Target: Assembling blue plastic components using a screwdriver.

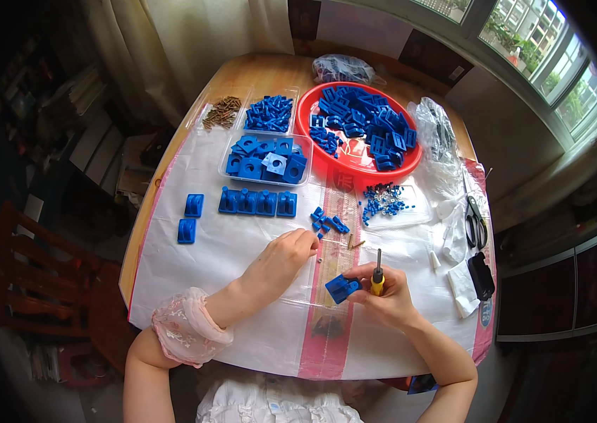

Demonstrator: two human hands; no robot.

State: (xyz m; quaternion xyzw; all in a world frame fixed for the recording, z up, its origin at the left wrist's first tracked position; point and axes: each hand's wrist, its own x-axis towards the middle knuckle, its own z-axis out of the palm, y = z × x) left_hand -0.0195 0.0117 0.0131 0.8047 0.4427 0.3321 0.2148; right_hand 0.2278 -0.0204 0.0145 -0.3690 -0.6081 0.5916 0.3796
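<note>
My right hand [390, 292] grips two things at once. One is a blue plastic block [342, 288], pinched between thumb and fingers. The other is a screwdriver [378, 281] with a yellow and black handle, its shaft pointing away from me. My left hand [285, 257] is closed with fingertips together, just short of a small group of loose blue plastic pieces [330, 222]; what it pinches, if anything, is too small to make out. Brass-coloured screws [355, 243] and a tiny nut [319, 261] lie between the hands.
A red basin [416, 161] and clear trays [230, 167] hold blue parts at the back. Brown screws [222, 113] fill another tray. Finished-looking blue blocks [247, 202] stand in a row, two more to the left. Small nuts and blue bits [384, 200], scissors [476, 224] and plastic bags lie right.
</note>
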